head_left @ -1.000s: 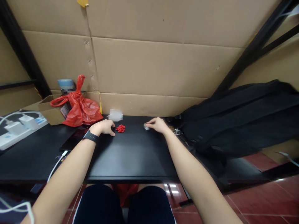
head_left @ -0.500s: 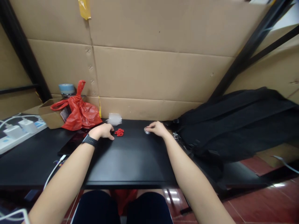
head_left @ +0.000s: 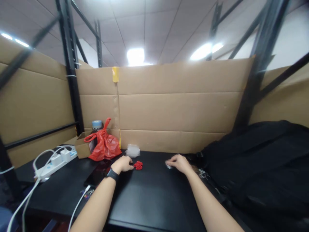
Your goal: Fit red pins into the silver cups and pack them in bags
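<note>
On the black tabletop (head_left: pixel 156 196) lies a small crumpled bundle of red cord (head_left: pixel 138 165). Just left of it rests my left hand (head_left: pixel 124 164), thumb and fingers apart and empty, with a dark watch on the wrist. My right hand (head_left: pixel 180 163) pinches the edge of a small round silvery thing (head_left: pixel 168 165) at the table surface. It looks like a little tape roll or a lid, and the fingers cover part of it. Behind the red bundle sits a translucent whitish plastic packet (head_left: pixel 133 150).
At the left stand a red plastic bag (head_left: pixel 106 146), a cardboard box (head_left: pixel 82 146) and a white power strip (head_left: pixel 54 166) with cables. A dark tablet or phone (head_left: pixel 96 174) lies by my left wrist. A large black bag (head_left: pixel 265 167) fills the right side, with cardboard panels (head_left: pixel 173 112) behind.
My view has tilted up, so the ceiling now shows and everything sits lower and mostly further right in the picture. Both hands keep about the same places on the table.
</note>
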`<control>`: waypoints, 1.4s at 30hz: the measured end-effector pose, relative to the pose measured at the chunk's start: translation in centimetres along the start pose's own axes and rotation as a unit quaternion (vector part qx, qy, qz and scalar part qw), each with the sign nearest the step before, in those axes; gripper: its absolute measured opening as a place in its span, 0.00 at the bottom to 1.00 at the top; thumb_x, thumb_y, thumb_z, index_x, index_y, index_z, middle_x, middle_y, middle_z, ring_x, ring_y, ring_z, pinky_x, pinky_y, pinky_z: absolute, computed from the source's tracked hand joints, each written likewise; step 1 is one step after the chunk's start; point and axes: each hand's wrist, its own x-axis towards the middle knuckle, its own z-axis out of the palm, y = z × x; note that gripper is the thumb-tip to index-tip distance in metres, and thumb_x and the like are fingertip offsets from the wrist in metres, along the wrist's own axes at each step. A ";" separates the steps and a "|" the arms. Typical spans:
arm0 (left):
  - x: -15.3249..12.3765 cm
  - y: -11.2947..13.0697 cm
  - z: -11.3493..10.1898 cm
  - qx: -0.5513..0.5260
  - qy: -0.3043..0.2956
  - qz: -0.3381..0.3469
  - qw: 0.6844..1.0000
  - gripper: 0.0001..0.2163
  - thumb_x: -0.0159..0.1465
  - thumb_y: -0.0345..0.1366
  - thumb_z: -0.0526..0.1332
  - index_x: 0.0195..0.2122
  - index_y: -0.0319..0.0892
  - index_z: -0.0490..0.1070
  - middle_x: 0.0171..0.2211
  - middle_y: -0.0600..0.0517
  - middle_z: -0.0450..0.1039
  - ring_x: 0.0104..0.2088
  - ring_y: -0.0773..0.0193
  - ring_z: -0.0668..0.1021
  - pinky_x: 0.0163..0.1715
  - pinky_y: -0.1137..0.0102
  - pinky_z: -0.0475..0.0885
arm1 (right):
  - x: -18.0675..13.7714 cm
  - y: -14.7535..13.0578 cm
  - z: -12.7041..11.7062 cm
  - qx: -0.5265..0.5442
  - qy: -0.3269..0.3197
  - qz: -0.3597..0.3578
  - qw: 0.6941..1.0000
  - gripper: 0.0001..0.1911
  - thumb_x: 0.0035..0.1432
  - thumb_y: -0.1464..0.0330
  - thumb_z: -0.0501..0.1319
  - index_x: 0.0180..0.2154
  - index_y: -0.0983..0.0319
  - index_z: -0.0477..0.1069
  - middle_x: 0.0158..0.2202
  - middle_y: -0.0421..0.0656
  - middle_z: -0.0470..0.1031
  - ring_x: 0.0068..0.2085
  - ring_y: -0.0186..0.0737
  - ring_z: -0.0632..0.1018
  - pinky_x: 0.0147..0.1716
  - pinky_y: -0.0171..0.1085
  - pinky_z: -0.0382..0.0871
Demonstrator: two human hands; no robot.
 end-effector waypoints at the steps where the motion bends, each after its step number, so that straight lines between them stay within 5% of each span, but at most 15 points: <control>1: -0.2 0.0 0.2 -0.002 0.007 -0.002 1.000 0.20 0.60 0.44 0.62 0.53 0.46 0.76 0.52 0.48 0.78 0.52 0.55 0.79 0.52 0.69 0.71 | -0.1 0.0 0.0 -0.003 0.004 0.009 1.000 0.14 0.47 0.52 0.67 0.29 0.54 0.83 0.35 0.43 0.84 0.40 0.45 0.82 0.36 0.33 0.69; 8: -2.9 0.7 1.6 -0.008 0.016 -0.058 0.998 0.24 0.60 0.44 0.60 0.57 0.43 0.72 0.56 0.43 0.74 0.56 0.51 0.75 0.56 0.64 0.70 | -1.1 -0.7 0.4 -0.021 0.029 0.042 0.998 0.14 0.50 0.52 0.66 0.30 0.54 0.83 0.36 0.45 0.84 0.42 0.48 0.82 0.38 0.35 0.70; 14: -9.1 2.7 2.9 -0.013 0.032 -0.053 0.998 0.30 0.65 0.44 0.53 0.64 0.30 0.62 0.66 0.35 0.58 0.65 0.47 0.65 0.64 0.59 0.61 | -2.5 -0.7 -0.2 0.041 0.080 0.038 0.995 0.23 0.55 0.51 0.61 0.43 0.60 0.80 0.41 0.49 0.82 0.43 0.48 0.81 0.42 0.38 0.71; 21: -16.0 5.3 5.0 -0.018 0.080 -0.082 0.993 0.31 0.69 0.49 0.41 0.69 0.41 0.54 0.71 0.48 0.47 0.71 0.52 0.52 0.68 0.52 0.50 | -9.8 -2.3 1.4 -0.030 0.086 0.011 0.996 0.18 0.57 0.64 0.59 0.49 0.58 0.74 0.50 0.47 0.77 0.51 0.47 0.78 0.48 0.41 0.69; 28: -16.8 5.6 5.0 -0.018 0.087 -0.088 0.992 0.31 0.68 0.50 0.42 0.69 0.44 0.55 0.71 0.50 0.46 0.71 0.53 0.51 0.68 0.51 0.49 | -18.5 -4.5 2.3 -0.102 0.014 -0.037 0.994 0.26 0.63 0.53 0.51 0.59 0.52 0.69 0.65 0.45 0.65 0.66 0.50 0.63 0.62 0.49 0.55; 35: -16.2 4.9 5.5 -0.030 0.114 -0.082 0.990 0.28 0.68 0.50 0.46 0.67 0.46 0.60 0.70 0.49 0.52 0.70 0.50 0.54 0.68 0.50 0.51 | -19.8 -5.7 2.1 -0.136 -0.001 -0.009 0.991 0.32 0.63 0.47 0.47 0.63 0.50 0.64 0.68 0.42 0.59 0.70 0.51 0.57 0.66 0.52 0.48; 38: -17.3 6.2 3.8 -0.072 0.158 -0.027 0.984 0.23 0.68 0.44 0.50 0.63 0.46 0.66 0.65 0.47 0.63 0.66 0.52 0.63 0.66 0.55 0.58 | -19.6 -5.6 2.1 -0.138 0.000 -0.007 0.990 0.33 0.63 0.46 0.46 0.63 0.51 0.65 0.68 0.42 0.59 0.70 0.51 0.57 0.66 0.51 0.49; 40: -19.7 8.6 1.2 -0.124 0.213 0.109 0.963 0.21 0.69 0.40 0.51 0.63 0.47 0.65 0.63 0.48 0.65 0.64 0.58 0.67 0.64 0.61 0.62 | -19.6 -5.5 2.0 -0.144 -0.001 -0.006 0.990 0.33 0.63 0.46 0.47 0.63 0.51 0.65 0.68 0.42 0.60 0.69 0.52 0.58 0.66 0.52 0.50; 42: -23.5 11.9 -2.3 -0.146 0.310 0.234 0.910 0.22 0.70 0.41 0.53 0.65 0.48 0.61 0.63 0.46 0.65 0.65 0.55 0.66 0.65 0.57 0.61 | -19.7 -5.3 1.9 -0.155 -0.004 -0.009 0.988 0.32 0.63 0.47 0.47 0.62 0.52 0.66 0.67 0.43 0.61 0.69 0.54 0.59 0.65 0.54 0.52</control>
